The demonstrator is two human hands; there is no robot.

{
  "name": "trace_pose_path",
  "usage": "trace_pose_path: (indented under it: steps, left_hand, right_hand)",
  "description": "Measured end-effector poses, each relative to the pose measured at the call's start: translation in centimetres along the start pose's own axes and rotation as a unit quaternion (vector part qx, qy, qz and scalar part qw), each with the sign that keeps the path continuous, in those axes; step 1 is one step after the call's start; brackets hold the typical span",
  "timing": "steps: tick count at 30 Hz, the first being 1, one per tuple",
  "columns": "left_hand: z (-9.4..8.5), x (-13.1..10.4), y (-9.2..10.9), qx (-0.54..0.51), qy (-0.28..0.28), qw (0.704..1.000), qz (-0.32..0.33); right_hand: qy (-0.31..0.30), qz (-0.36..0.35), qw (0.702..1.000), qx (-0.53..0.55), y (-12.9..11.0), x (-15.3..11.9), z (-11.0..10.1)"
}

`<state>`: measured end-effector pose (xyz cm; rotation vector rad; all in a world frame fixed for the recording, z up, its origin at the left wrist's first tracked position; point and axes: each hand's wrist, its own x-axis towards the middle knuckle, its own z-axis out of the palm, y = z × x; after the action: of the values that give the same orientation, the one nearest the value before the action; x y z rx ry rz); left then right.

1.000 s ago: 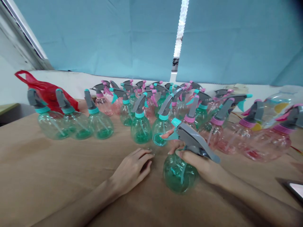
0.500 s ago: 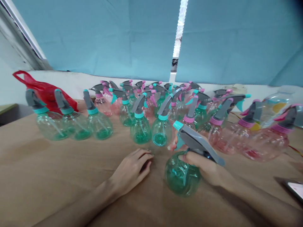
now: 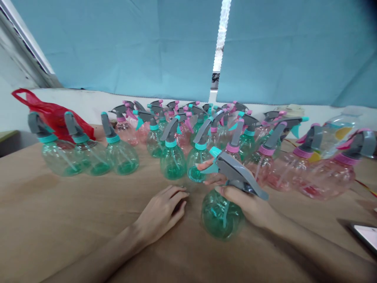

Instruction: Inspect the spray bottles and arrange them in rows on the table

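Note:
My right hand (image 3: 246, 202) is wrapped round the neck of a green spray bottle (image 3: 222, 216) with a grey head and a turquoise nozzle pointing left; a finger reaches to its trigger. On the brown table (image 3: 88, 220) my left hand (image 3: 165, 208) rests with loosely bent fingers and holds nothing. Just beyond the hands stand two green spray bottles, one on the left (image 3: 172, 161) and one on the right (image 3: 196, 161), the latter partly behind my right fingers. Three more green bottles, one of them nearest the middle (image 3: 122, 157), stand at the left.
Pink spray bottles (image 3: 330, 177) stand at the right, and several green and pink ones fill the back. A red plastic bag (image 3: 59, 118) lies at the back left. A phone-like device (image 3: 365, 236) is at the right edge. A blue curtain (image 3: 118, 47) hangs behind.
The held bottle has shifted slightly left and up, and my right fingers now stretch forward by its trigger. The whole view has shifted a little. My left hand keeps its pose.

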<state>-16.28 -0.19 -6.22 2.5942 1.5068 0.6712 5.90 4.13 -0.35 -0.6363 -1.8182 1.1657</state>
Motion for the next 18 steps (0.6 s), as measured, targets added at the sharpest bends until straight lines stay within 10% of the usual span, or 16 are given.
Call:
trace_pose_path:
  steps: [18]
  left_hand:
    - [-0.15, 0.03, 0.02, -0.001, -0.008, 1.000, 0.003]
  right_hand:
    - [-0.002, -0.005, 1.000, -0.010, -0.01, 0.07, -0.12]
